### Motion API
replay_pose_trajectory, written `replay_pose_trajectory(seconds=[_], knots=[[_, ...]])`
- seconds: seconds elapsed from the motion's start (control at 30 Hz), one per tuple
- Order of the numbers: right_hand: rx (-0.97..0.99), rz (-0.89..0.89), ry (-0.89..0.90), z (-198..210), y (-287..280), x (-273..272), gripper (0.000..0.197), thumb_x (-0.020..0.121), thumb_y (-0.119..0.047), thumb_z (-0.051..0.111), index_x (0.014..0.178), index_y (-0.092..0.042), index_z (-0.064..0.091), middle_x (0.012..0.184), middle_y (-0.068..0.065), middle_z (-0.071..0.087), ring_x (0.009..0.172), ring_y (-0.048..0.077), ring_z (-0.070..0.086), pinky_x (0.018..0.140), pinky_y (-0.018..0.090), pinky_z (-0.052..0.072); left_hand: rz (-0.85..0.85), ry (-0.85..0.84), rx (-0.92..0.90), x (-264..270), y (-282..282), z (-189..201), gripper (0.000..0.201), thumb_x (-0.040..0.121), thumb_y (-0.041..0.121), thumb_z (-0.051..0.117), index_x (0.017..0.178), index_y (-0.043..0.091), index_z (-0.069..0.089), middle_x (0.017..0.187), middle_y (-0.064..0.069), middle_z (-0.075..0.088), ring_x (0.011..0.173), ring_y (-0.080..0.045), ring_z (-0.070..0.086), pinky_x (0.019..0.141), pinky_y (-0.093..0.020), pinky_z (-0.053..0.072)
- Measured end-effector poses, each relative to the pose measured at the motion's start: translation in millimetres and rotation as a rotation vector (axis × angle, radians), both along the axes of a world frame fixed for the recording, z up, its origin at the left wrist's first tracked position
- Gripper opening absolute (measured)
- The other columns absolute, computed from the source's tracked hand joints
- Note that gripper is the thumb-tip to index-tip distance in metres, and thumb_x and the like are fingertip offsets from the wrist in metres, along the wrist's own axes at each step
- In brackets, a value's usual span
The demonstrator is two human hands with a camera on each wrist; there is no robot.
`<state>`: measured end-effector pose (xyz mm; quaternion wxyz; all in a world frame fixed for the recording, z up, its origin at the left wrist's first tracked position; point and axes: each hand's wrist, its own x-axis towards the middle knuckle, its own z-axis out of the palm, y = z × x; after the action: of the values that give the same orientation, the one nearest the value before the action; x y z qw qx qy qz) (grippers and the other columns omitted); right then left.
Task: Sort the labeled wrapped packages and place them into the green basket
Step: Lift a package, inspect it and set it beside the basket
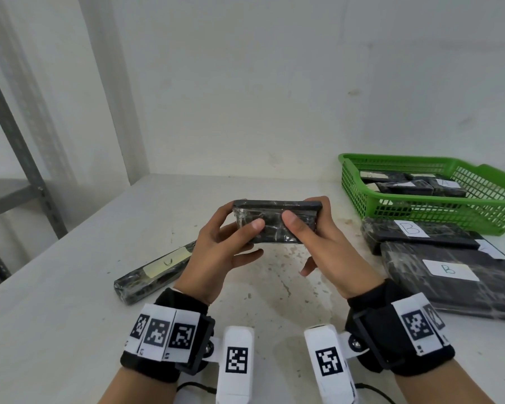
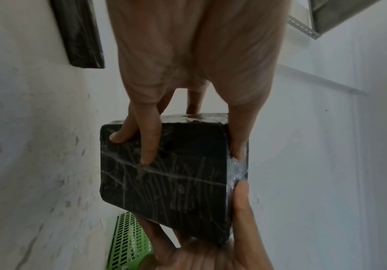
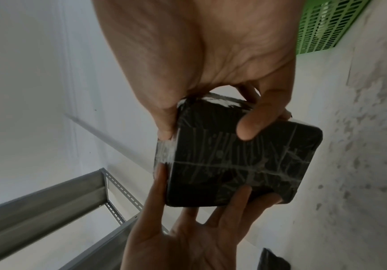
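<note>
Both wrists frame the left hand (image 1: 216, 246) and right hand (image 1: 312, 237) pinching the ends of a black wrapped package (image 1: 274, 221) above the table (image 1: 70, 316), probably turning it to find its label before the green basket (image 1: 359, 196).

We hold a black package (image 1: 274, 221) whose clear film shows pale streaks. The basket (image 1: 362, 185) is bright green mesh. Beside it, black packages carry white labels (image 1: 451, 269) lettered "B" in dark ink; another package (image 1: 155, 268) bears a pale yellow label. Our black wristbands (image 1: 169, 330) carry white tags with black square codes. The desk (image 1: 56, 316) is off-white, mottled brown.
</note>
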<state>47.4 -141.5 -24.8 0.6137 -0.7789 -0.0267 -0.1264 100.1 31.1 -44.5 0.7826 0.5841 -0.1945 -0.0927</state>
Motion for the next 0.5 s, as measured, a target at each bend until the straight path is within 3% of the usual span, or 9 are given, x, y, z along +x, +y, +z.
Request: replay_pose_trajectory(seconds=[0.1, 0.2, 0.3, 0.43, 0.5], knots=[[-0.005, 0.02, 0.016, -2.2, 0.3, 1.0, 0.046, 0.074, -0.071, 0.051, 0.103, -0.038, 0.036, 0.127, 0.006, 0.049, 0.111, 0.013, 0.057, 0.052, 0.023, 0.051, -0.005, 0.008, -0.012, 1.0, 0.2, -1.0, 0.054, 0.072, 0.03, 0.079, 0.124, 0.024, 0.063, 0.103, -0.013, 0.069, 0.092, -0.029, 0.066, 0.082, -0.037, 0.059], [0.035, 0.02, 0.0, -1.7, 0.2, 0.5, 0.045, 0.077, -0.075, 0.047, 0.103, -0.04, 0.037, 0.129, 0.006, 0.045, 0.113, 0.014, 0.056, 0.054, 0.025, 0.053, -0.023, -0.006, -0.029, 1.4, 1.5, 0.1, 0.06, 0.074, 0.027, 0.075, 0.131, 0.028, 0.058, 0.109, -0.007, 0.073, 0.103, -0.026, 0.07, 0.086, -0.037, 0.059], [0.013, 0.004, -0.041, 2.4, -1.2, -0.4, 0.049, 0.076, -0.07, 0.043, 0.107, -0.034, 0.036, 0.125, 0.008, 0.047, 0.111, 0.015, 0.055, 0.053, 0.027, 0.054, -0.042, -0.019, -0.045, 0.4, 1.0, 1.5, 0.073, 0.068, 0.032, 0.08, 0.136, 0.029, 0.054, 0.115, -0.006, 0.072, 0.107, -0.025, 0.07, 0.09, -0.036, 0.058], [0.017, 0.012, -0.024, 4.1, -3.1, -0.6, 0.051, 0.078, -0.063, 0.043, 0.112, -0.025, 0.036, 0.115, -0.001, 0.053, 0.104, 0.014, 0.057, 0.053, 0.031, 0.056, -0.018, -0.019, -0.08, 1.6, 0.3, -1.2, 0.064, 0.074, 0.021, 0.074, 0.136, 0.025, 0.056, 0.115, -0.009, 0.072, 0.107, -0.025, 0.069, 0.093, -0.036, 0.056], [0.046, 0.032, 0.016, 5.7, -4.4, -1.5, 0.051, 0.079, -0.061, 0.045, 0.114, -0.025, 0.038, 0.115, -0.005, 0.055, 0.106, 0.011, 0.059, 0.06, 0.035, 0.059, -0.023, -0.017, -0.08, 2.6, -0.3, -1.9, 0.065, 0.074, 0.02, 0.074, 0.136, 0.026, 0.056, 0.117, -0.011, 0.071, 0.109, -0.026, 0.069, 0.093, -0.035, 0.056]])
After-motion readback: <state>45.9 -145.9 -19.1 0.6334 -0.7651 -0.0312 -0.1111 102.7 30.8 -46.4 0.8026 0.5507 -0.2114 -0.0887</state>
